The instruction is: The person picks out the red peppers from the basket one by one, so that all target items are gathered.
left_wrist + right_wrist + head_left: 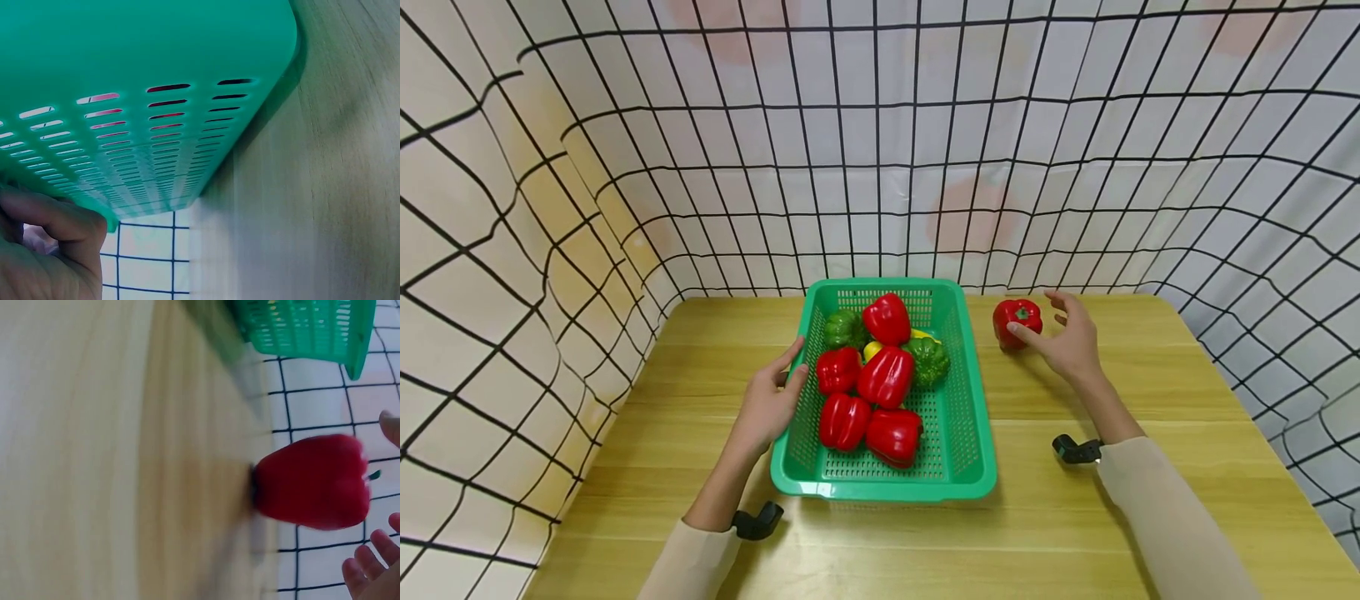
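My left hand (769,402) holds the left rim of a green plastic basket (977,433), its thumb over the edge. In the left wrist view, bent fingers (69,228) sit at the rim beside the slotted wall. Right of the basket, a red bell pepper (1004,333) stands upright on the table, green stem up. Around its right side my right hand (1070,343) is spread, the thumb overlapping it in the head view. A gap separates the fingers (369,562) from the pepper (312,482) in the right wrist view.
Inside the basket lie several red bell peppers (887,377), green ones (928,360) and something yellow (872,349) partly covered. The wooden table (647,450) ends at a white wall covering with black grid lines (880,183). Each wrist carries a black camera mount (758,521).
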